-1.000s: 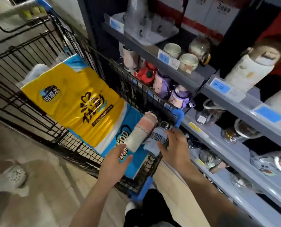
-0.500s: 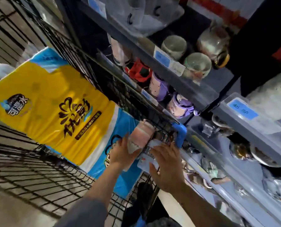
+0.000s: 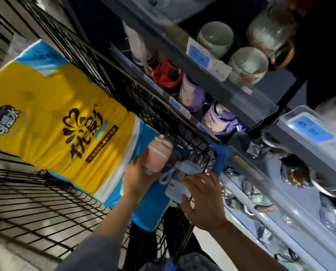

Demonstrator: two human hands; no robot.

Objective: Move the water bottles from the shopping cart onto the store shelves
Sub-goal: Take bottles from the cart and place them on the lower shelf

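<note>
Both bottles are lying at the shopping cart (image 3: 96, 61)'s near right corner. Your left hand (image 3: 138, 178) is wrapping around the pink bottle (image 3: 158, 154); your right hand (image 3: 204, 198) is closing over the blue bottle (image 3: 180, 181). They're probably rigid, light, smooth-sided: be gripping mid-body, not the cord loop.
</note>
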